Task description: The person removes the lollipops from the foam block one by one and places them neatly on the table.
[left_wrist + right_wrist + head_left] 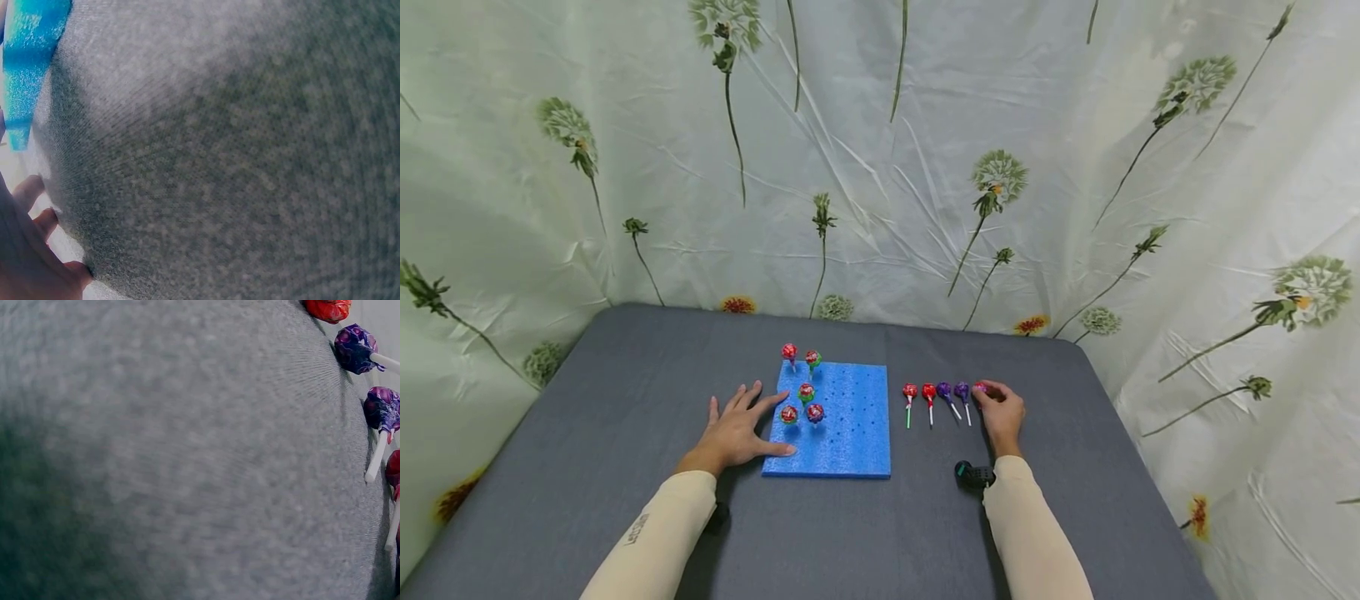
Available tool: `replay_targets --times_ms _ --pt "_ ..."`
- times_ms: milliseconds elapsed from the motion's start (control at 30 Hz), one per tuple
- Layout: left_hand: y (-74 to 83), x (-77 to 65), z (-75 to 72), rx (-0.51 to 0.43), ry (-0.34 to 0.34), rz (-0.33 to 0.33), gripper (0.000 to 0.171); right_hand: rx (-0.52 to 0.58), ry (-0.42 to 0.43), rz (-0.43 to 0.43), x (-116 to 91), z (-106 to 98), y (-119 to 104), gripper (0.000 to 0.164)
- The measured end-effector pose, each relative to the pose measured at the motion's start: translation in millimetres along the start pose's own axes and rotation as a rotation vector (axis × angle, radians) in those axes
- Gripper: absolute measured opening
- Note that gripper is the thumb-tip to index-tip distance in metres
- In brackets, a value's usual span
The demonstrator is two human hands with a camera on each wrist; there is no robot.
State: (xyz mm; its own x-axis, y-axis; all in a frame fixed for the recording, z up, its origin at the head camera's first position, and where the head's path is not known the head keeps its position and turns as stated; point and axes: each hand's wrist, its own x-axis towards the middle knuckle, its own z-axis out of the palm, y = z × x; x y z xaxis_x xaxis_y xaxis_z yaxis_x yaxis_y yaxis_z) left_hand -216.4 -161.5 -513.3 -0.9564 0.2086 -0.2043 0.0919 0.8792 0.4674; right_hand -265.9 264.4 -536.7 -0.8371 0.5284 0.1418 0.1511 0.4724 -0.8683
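Head view: we see a round, glossy lollipop in red-pink wrapper [980,387], at the right end of a row, its head pinched in the right hand [1002,414]. Beside it lie two purple-wrapped lollipops [962,390], then two red-wrapped lollipops [928,390]. The left hand [735,431], fingers spread wide, touches a square blue foam board [859,433] bearing five standing lollipops [806,392], on the grey worktop [925,533]. We'd best lift straight up, sparing the purple neighbour.

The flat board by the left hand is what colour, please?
The board is bright blue with small darker dots, best seen in the head view.
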Motion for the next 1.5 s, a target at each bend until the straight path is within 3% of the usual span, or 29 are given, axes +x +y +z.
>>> replay_targets --times_ms 533,800,933,1133,1367,1500 --pt "0.9 0.7 -0.9 0.009 0.001 0.003 0.107 -0.012 0.003 0.003 -1.6 -4.1 -2.9 0.030" --pt "1.8 0.4 -1.7 0.005 -0.003 0.006 0.106 0.152 0.036 0.004 -4.7 -9.2 -5.2 0.028" --pt "1.8 -0.6 -1.1 -0.001 -0.006 0.009 0.107 0.182 0.069 0.007 -7.6 -11.2 -9.7 0.026" --pt "1.7 -1.3 -1.8 -0.004 -0.003 0.015 0.107 0.220 0.095 -0.065 -17.9 -10.4 -26.5 0.024" --pt "1.4 -3.9 -1.8 0.003 -0.001 0.025 0.105 0.261 0.023 -0.106 -34.8 -4.7 -42.1 0.027" --pt "1.1 -3.9 -0.9 0.009 0.008 0.031 0.105 0.265 -0.056 -0.121 -57.5 -8.5 -68.6 0.028"
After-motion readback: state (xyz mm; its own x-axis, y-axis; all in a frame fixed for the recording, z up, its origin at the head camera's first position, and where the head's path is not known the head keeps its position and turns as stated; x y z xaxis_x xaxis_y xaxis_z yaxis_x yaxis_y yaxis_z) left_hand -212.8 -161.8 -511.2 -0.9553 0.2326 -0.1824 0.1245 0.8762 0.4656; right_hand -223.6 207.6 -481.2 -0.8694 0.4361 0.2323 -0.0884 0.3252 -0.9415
